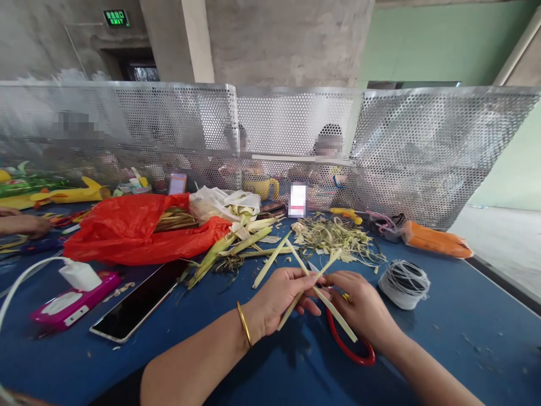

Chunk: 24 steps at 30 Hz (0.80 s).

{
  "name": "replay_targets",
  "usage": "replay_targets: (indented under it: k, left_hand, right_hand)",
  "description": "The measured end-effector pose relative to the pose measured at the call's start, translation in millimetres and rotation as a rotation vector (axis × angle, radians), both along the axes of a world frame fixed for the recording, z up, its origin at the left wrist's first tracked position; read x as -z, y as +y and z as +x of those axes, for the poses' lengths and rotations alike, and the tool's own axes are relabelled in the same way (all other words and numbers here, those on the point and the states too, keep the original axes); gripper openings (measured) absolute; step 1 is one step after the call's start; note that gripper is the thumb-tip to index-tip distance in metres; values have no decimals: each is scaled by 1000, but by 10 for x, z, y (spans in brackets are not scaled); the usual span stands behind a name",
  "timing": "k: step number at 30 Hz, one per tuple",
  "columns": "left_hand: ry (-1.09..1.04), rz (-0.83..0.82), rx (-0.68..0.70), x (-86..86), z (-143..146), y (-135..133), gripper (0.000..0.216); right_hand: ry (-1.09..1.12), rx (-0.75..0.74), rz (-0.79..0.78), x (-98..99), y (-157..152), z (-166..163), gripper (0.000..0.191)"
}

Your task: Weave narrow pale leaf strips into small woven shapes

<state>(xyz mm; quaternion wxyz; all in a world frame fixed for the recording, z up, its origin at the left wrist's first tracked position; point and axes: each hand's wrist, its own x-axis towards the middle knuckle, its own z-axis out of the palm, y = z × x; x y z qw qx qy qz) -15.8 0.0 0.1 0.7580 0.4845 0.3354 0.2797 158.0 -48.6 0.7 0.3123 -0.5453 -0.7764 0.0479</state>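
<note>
My left hand point(276, 296), with a gold bangle at the wrist, pinches pale, folded plant-husk strips point(346, 324) that cross each other in an X. Close against it, my right hand point(366, 301) is closed on red-handled scissors point(353, 356). One handle loop hangs below my right palm, and the blade points up toward the crossed strips. Part of the scissors is hidden by the fingers. Just beyond my hands, a separate pale strip point(270, 262) lies on the blue table point(253, 361).
A spool of grey cord point(404, 285) stands to the right. Behind are husk scraps point(338, 239) and a red plastic bag point(127, 231). A phone point(143, 299) and a purple power strip point(74, 304) lie left. A perforated metal screen point(296, 124) borders the far side; another person's hand point(25, 223) is far left.
</note>
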Motion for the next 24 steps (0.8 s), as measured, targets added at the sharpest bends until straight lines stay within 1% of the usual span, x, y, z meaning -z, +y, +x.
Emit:
replay_targets:
  k: [2,3,5,7,9,11,13,15,16,18,20,21,24]
  left_hand:
    - [101,73,-80,-15,5,7,34]
    - [152,123,-89,-20,9,0,34]
    - [229,251,-29,-23,17,-36,35]
    - [297,399,76,-17,19,-90,39]
    - [375,551,148,-3,17,-146,42]
    - [459,666,169,16,16,-190,43]
    - [516,714,170,39,20,-213,41]
    - [544,695,168,61,27,-210,40]
    - [548,673,160,69,30,-200,42]
    - [539,624,113,76,36,-169,47]
    - [496,543,47,67,43,-135,49]
    - [457,472,12,58,48,-120,48]
    - [275,155,-49,24,64,-87,34]
  right_hand:
    - [-38,101,164,-61,-31,17,21]
    - [-46,137,229,-90,-46,20,22]
    - [-51,156,287,-132,-71,12,22]
    - [-46,125,251,-149,-81,-13,19]
    - [-13,93,156,-144,-81,-47,18]
    - [88,69,24,-130,-78,-80,18]
    - [238,51,-84,-118,-83,-102,24]
    - [360,54,-98,-114,-99,-110,29]
    - [387,70,-67,-115,-110,-110,28]
    - [360,119,47,-119,-137,-109,21]
    - [237,139,199,-117,-163,-112,14]
    - [150,122,271,-111,-173,-117,12]
    - [-99,36,417,-70,-192,-138,10]
